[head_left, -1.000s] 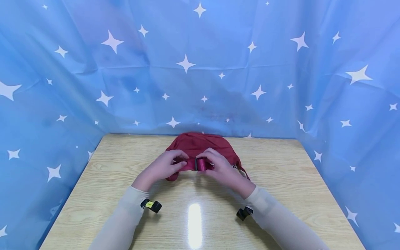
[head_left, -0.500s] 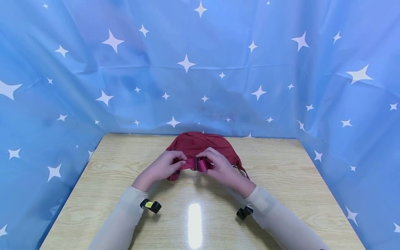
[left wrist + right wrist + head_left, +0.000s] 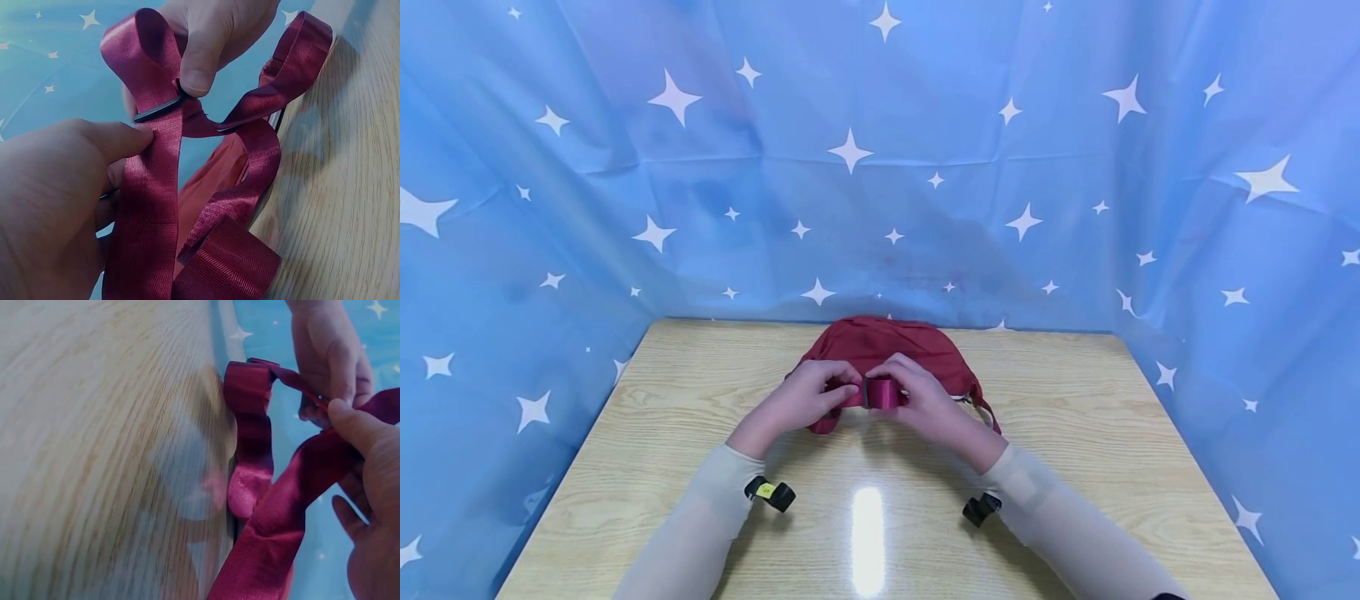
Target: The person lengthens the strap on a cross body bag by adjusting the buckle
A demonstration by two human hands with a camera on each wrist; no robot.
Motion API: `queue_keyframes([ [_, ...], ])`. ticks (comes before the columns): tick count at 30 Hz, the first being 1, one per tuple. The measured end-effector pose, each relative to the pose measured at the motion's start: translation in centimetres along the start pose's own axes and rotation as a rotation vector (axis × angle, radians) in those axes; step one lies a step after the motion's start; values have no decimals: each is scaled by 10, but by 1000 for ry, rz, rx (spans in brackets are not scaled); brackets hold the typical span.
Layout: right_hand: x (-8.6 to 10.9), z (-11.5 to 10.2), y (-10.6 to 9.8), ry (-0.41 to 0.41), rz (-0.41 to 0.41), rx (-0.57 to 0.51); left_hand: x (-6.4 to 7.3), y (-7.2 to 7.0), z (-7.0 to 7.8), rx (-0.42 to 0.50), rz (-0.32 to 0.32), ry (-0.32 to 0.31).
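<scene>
A dark red fabric bag (image 3: 891, 337) lies at the back middle of the table, behind both hands. Its shiny crimson strap (image 3: 147, 206) runs through a black slider buckle (image 3: 161, 109). My left hand (image 3: 808, 400) pinches the strap just left of the buckle; its thumb lies flat on the webbing in the left wrist view. From the other side, my right hand (image 3: 928, 407) grips the strap, thumb by the buckle's end, with a loop of webbing standing up beside it. More strap (image 3: 247, 440) hangs in bends below the hands. In the right wrist view the buckle is hidden.
The pale wood-grain table (image 3: 700, 350) stretches out around the bag, with a bright light reflection (image 3: 868, 542) near the front. A blue star-printed curtain (image 3: 880, 192) hangs behind and along both sides. Each wrist carries a small black camera (image 3: 773, 493).
My left hand has moved slightly right, bringing its fingertips closer to the buckle. The webbing between the buckle and my right hand looks flatter. The bag stays almost where it was.
</scene>
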State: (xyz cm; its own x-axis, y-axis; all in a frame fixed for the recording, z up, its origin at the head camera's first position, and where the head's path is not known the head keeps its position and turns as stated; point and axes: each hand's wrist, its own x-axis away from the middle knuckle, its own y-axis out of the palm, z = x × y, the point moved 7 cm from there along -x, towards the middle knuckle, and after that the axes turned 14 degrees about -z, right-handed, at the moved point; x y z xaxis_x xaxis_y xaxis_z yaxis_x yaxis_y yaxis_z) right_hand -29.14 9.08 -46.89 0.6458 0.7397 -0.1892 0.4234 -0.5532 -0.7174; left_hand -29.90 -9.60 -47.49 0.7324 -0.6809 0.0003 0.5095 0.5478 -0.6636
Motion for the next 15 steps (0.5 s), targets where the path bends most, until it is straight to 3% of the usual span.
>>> queue_keyframes([
  [10,0,0,1,-6,-9,5,10,-1,-14,-37,-22,-97],
  [15,1,0,0,6,-11,4,15,-6,-17,-55,6,-79],
])
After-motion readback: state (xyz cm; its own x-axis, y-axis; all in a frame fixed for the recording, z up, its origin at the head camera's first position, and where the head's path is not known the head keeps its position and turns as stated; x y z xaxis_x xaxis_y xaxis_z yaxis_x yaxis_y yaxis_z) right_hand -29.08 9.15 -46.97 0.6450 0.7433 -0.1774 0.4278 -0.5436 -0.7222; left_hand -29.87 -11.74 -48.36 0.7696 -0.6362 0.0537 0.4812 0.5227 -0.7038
